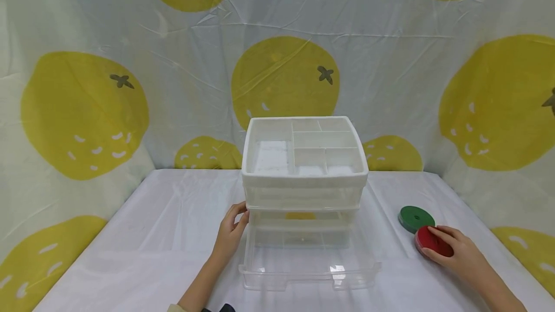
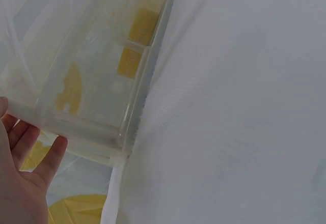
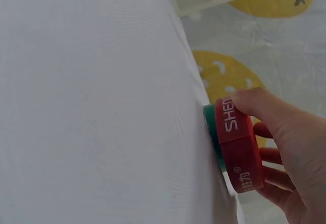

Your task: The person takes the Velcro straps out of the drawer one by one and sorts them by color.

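Note:
My left hand (image 1: 231, 235) touches the left side of a white plastic drawer organizer (image 1: 305, 182), its fingers extended against the edge. In the left wrist view, the fingertips of the left hand (image 2: 25, 178) meet the translucent frame. A clear lower drawer (image 1: 310, 276) stands pulled out toward me below the closed upper drawer. On the right, my right hand (image 1: 466, 256) grips a red roll of tape (image 1: 433, 243) between thumb and fingers. White lettering shows on the red roll (image 3: 238, 147) in the right wrist view. Against it lies a green roll (image 1: 414, 219).
Divided compartments form the organizer's top tray (image 1: 270, 155). White cloth (image 1: 151, 235) covers the table. A curtain (image 1: 186, 71) printed with yellow fruit hangs behind and along both sides. A small black object (image 1: 226, 307) shows at the bottom edge, beside the left forearm.

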